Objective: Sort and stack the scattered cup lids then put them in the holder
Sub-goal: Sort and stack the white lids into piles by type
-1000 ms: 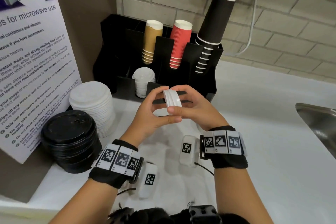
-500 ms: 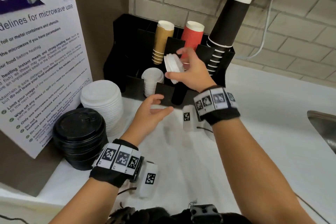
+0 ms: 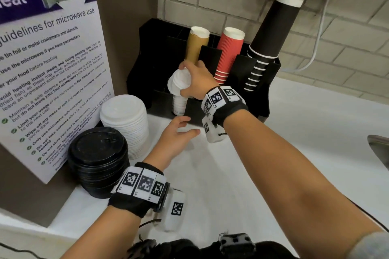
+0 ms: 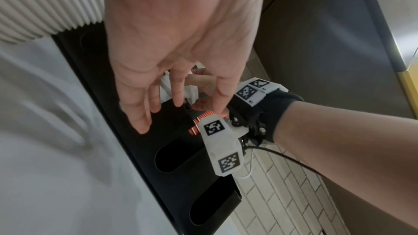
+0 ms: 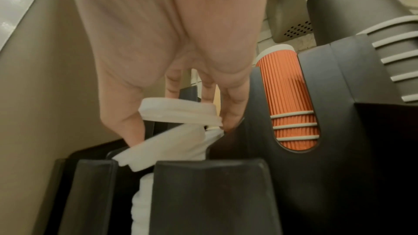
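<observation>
My right hand grips a small stack of white lids from above, right over the white lid stack standing in the front left slot of the black holder. In the right wrist view the held lids are tilted and splayed, with the lower ones touching the slot's stack. My left hand hovers over the counter in front of the holder, fingers relaxed and holding nothing; the left wrist view shows its fingers spread near the holder's front.
A tall stack of large white lids and a stack of black lids stand on the counter at the left, against a microwave sign. Brown, red and black cup stacks fill the holder's rear slots. A sink edge shows at right.
My right hand carried the white lids from in front of me up and down onto the holder's front left stack. My left hand let go of them and stayed low over the counter.
</observation>
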Available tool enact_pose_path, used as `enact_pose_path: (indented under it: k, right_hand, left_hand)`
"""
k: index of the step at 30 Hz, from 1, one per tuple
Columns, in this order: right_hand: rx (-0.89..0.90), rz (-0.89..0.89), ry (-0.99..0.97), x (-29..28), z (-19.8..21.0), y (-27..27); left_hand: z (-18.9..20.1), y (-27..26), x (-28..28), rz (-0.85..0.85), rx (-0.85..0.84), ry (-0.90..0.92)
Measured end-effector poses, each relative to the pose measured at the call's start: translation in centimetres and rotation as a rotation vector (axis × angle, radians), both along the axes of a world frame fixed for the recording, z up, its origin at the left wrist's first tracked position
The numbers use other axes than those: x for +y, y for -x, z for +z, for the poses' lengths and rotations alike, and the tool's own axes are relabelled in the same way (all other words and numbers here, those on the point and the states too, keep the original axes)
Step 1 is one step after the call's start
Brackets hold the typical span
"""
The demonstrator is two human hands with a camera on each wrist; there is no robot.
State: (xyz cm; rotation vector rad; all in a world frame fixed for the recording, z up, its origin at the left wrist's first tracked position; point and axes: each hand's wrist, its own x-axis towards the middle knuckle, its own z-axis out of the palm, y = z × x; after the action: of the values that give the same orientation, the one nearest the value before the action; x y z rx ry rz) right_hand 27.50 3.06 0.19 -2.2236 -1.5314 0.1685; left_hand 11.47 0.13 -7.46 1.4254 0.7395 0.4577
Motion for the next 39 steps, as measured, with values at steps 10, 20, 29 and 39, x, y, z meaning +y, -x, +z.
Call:
enact_pose_path:
  k: [10, 20, 29, 39]
  right_hand:
    - [0.277, 0.245, -0.064, -4.3, 2.6, 0.8]
    - [0.186, -0.007, 0.037, -3.8, 2.8, -1.1]
    - [-0.208, -0.193, 0.402, 0.3, 0.9, -0.1]
    - [-0.081, 0.023, -0.34, -3.3, 1.4, 1.9]
  left_hand:
    - [1.4, -0.8, 1.2, 0.23, -0.388, 0.167]
    - [1.3, -1.0, 1.2, 0.361, -0.343, 0.042]
    - [1.3, -0.7, 1.1, 0.279, -0.306, 0.009]
    - [1.5, -1.3, 1.0, 0.315, -0.405, 0.277]
